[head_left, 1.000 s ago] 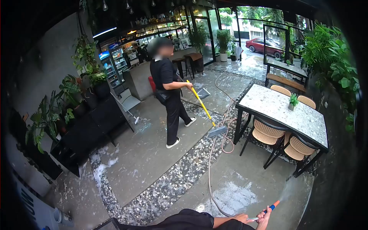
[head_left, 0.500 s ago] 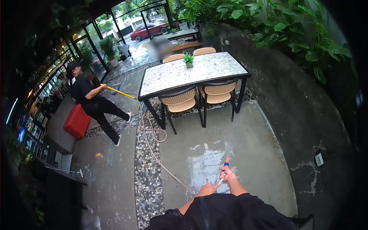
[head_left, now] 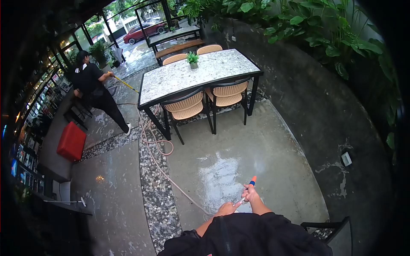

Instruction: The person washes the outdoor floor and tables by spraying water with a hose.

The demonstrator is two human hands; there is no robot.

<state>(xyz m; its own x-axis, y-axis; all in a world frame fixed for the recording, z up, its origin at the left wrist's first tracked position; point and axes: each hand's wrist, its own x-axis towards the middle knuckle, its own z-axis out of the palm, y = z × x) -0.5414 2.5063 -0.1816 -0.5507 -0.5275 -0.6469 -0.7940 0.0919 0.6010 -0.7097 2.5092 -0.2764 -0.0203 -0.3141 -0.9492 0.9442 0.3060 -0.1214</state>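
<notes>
The orange-and-blue hose nozzle [head_left: 253,181] points at the wet grey concrete floor [head_left: 273,147], aimed by the right hand's [head_left: 250,193] curled fingers; the left hand [head_left: 226,208] grips the pale flexible hose [head_left: 183,193] behind, probably steadying it.

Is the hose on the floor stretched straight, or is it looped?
Looped. The hose curls beside the table, then runs across the floor toward the left hand.
</notes>
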